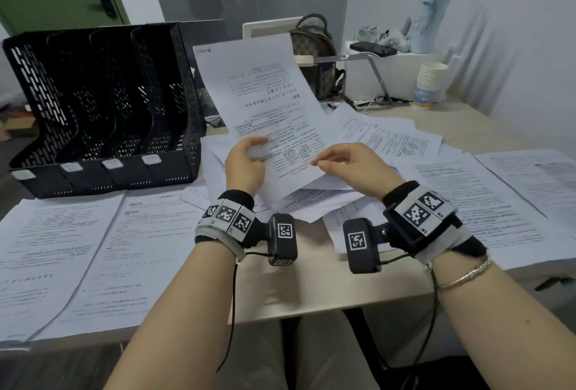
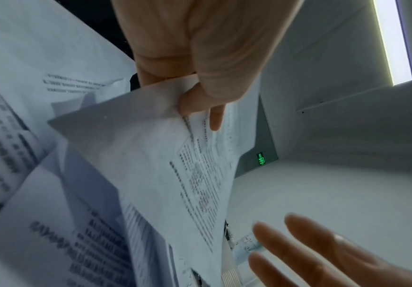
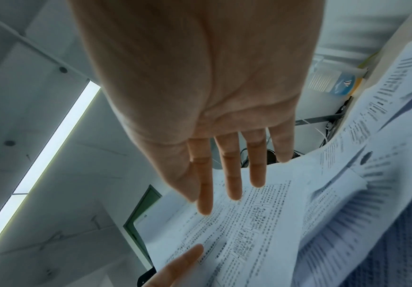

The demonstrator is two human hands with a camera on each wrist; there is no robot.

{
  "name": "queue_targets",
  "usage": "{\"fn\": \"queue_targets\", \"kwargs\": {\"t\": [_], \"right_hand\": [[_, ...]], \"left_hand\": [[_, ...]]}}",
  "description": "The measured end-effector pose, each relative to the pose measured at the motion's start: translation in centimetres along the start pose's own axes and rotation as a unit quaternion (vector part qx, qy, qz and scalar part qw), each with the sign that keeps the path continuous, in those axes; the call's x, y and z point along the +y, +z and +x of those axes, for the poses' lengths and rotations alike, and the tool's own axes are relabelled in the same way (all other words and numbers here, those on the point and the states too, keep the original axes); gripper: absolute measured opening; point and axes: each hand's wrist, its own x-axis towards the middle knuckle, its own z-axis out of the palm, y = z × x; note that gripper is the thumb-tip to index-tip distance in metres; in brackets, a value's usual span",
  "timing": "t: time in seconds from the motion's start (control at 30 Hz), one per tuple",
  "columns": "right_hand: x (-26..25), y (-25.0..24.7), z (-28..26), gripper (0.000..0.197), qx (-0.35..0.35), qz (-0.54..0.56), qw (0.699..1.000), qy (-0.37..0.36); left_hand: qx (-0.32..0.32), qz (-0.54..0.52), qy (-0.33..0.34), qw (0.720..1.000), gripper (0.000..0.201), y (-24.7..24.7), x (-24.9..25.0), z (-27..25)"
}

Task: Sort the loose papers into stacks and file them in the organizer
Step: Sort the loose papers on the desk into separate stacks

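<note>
Right now a printed sheet stands raised and tilted above the worktop, its lower edge between the two hands. The left hand pinches the sheet at its lower left edge: seen from the left wrist, the thumb lies on the printed face and the curled fingers close on the paper from the other side. The right hand is at the sheet's lower right edge with its fingers straight and slightly spread, gripping nothing; from the right wrist they reach over the printed face, and whether the tips actually touch the paper cannot be told.

Under the raised sheet a loose pile of papers spreads over the middle and right of the worktop, overlapping at odd angles. Two sheets lie flat side by side at the near left, and more pages lie flat at the right.

A black mesh organizer stands at the far left of the worktop, just left of the raised sheet, with upright slots that show no paper in them. Behind the papers stand a patterned backpack and, further right, a stack of paper cups
</note>
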Motion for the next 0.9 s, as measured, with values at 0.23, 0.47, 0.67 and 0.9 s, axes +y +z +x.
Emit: {"fn": "queue_targets", "kwargs": {"t": [0.23, 0.47, 0.67, 0.9], "right_hand": [[-1.6, -0.8, -0.5, 0.011, 0.053, 0.005, 0.998, -0.041], [-5.2, -1.6, -0.8, 0.021, 0.125, -0.006, 0.979, -0.160], [-7.5, -2.3, -0.8, 0.060, 0.180, -0.112, 0.944, -0.252], [-6.3, -4.6, -0.5, 0.020, 0.237, -0.206, 0.945, -0.096]], "left_hand": [[0.069, 0.045, 0.051, 0.995, 0.049, -1.6, 2.3, 0.3], [0.118, 0.200, 0.102, 0.967, 0.040, -3.8, 6.4, 0.4], [0.104, 0.349, 0.227, 0.903, 0.043, -3.7, 9.9, -0.7], [0.094, 0.361, 0.300, 0.878, 0.040, -3.8, 11.0, -1.2]]}}
